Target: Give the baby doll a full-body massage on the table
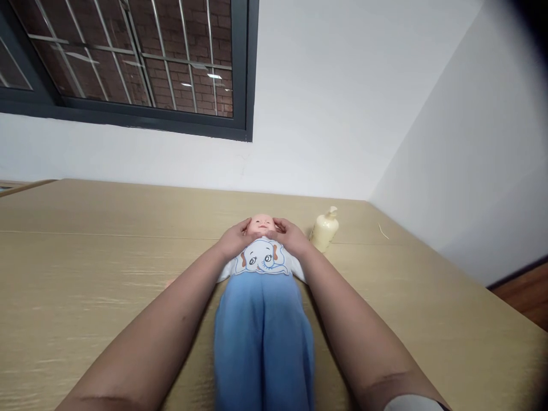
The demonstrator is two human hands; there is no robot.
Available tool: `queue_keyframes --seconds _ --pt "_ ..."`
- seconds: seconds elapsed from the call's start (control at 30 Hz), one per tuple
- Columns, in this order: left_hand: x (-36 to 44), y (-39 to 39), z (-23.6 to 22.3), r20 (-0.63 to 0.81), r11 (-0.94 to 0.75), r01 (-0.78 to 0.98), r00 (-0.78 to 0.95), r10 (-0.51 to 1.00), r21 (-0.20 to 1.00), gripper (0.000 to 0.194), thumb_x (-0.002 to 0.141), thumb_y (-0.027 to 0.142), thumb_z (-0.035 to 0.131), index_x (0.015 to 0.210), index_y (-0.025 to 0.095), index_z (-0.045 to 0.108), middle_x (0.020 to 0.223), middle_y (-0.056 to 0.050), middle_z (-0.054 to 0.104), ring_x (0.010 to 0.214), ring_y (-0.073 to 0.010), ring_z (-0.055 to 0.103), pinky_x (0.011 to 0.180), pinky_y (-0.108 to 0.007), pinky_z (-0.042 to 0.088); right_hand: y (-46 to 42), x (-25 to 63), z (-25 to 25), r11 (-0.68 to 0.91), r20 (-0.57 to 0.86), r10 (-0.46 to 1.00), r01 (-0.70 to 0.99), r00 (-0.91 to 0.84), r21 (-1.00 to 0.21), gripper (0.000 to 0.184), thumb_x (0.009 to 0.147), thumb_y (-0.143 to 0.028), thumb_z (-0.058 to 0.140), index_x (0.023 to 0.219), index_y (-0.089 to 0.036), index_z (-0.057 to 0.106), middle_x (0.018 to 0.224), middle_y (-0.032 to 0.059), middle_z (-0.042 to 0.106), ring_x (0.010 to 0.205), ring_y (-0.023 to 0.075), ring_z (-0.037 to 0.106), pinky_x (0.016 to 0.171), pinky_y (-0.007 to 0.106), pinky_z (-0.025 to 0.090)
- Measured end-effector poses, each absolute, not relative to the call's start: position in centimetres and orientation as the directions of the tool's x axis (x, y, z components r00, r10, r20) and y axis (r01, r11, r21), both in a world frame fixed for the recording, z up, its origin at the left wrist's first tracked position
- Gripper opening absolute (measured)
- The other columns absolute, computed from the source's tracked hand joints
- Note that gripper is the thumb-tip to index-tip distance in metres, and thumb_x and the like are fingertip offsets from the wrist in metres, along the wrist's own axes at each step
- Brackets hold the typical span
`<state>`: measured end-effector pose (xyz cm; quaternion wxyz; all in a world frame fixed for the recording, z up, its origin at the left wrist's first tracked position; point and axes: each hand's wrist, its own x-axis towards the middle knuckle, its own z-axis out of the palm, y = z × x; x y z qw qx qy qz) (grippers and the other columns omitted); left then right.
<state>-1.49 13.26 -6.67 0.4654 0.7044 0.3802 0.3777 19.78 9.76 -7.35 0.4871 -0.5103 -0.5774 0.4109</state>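
Note:
A baby doll point(262, 282) lies on its back on the wooden table, its head away from me and its legs toward me. It wears a white top with an elephant face on the chest and blue trousers. My left hand point(235, 238) cups the left side of the doll's head, thumb across near the chin. On the opposite side my right hand point(291, 237) holds the head the same way, fingers curved along the cheek. Between my hands the doll's face shows. Both palms hide the sides of its head.
A cream pump bottle point(325, 231) stands upright on the table point(107, 251), just right of my right hand. Farther right lies a thin pale strand point(383, 231). Behind the table rises a white wall point(325, 103) with a dark-framed, barred window point(246, 85) at upper left.

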Motion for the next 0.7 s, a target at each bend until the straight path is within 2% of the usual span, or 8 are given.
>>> queue_keyframes --seconds 0.1,0.3,0.43,0.53,0.63,0.7 --pt "-1.5 13.1 -6.4 0.15 -0.269 0.189 0.481 0.864 0.944 0.067 0.074 0.052 0.079 0.132 0.023 0.064 0.122 -0.009 0.072 0.115 -0.0365 0.065 0.091 -0.041 0.055 9.5 19.4 -7.2 0.134 0.137 0.991 0.212 -0.002 -0.968 0.072 0.067 -0.046 0.089 0.129 -0.024 0.06 0.128 0.0099 0.07 0.114 0.0283 0.068 0.098 0.043 0.056" --pt "-1.5 13.2 -6.4 0.17 -0.28 0.172 0.473 0.864 0.944 0.066 0.074 0.05 0.079 0.132 0.022 0.065 0.125 -0.009 0.071 0.117 -0.0363 0.065 0.095 -0.042 0.054 9.8 19.5 -7.6 0.147 0.153 0.988 0.249 0.003 -0.957 0.073 0.065 -0.045 0.089 0.128 -0.025 0.059 0.13 0.0096 0.068 0.116 0.0281 0.067 0.099 0.044 0.055" --pt "-1.8 13.3 -6.7 0.185 -0.269 0.11 0.482 0.857 0.957 0.066 0.074 0.052 0.079 0.131 0.022 0.065 0.128 -0.01 0.069 0.119 -0.0365 0.063 0.098 -0.045 0.052 9.8 19.8 -7.6 0.161 0.156 0.987 0.191 -0.04 -0.968 0.069 0.071 -0.042 0.086 0.132 -0.025 0.059 0.136 0.0095 0.066 0.12 0.0271 0.065 0.102 0.043 0.054" --pt "-1.8 13.4 -6.9 0.175 -0.195 -0.012 0.503 0.846 0.981 0.076 0.069 0.054 0.083 0.132 0.017 0.065 0.133 -0.016 0.066 0.122 -0.0399 0.061 0.1 -0.05 0.05 9.8 20.1 -7.4 0.167 0.155 0.984 0.155 -0.084 -0.974 0.063 0.076 -0.046 0.081 0.133 -0.027 0.061 0.138 0.0073 0.065 0.123 0.0262 0.064 0.104 0.042 0.052" --pt "-1.7 13.5 -7.0 0.139 -0.108 -0.09 0.507 0.851 0.99 0.084 0.064 0.057 0.086 0.133 0.014 0.064 0.135 -0.019 0.064 0.123 -0.0411 0.059 0.102 -0.051 0.048 10.1 20.3 -7.7 0.167 0.157 0.984 0.13 -0.088 -0.977 0.051 0.086 -0.051 0.07 0.13 -0.026 0.065 0.133 0.0071 0.068 0.119 0.026 0.066 0.104 0.043 0.052" --pt "-1.5 13.5 -7.0 0.129 -0.092 -0.097 0.5 0.856 0.991 0.083 0.067 0.061 0.082 0.133 0.014 0.064 0.135 -0.018 0.064 0.123 -0.0394 0.06 0.102 -0.049 0.048 10.4 20.3 -7.9 0.167 0.159 0.985 0.128 -0.069 -0.978 0.047 0.091 -0.053 0.061 0.128 -0.025 0.066 0.13 0.0079 0.07 0.117 0.0259 0.067 0.103 0.043 0.052"
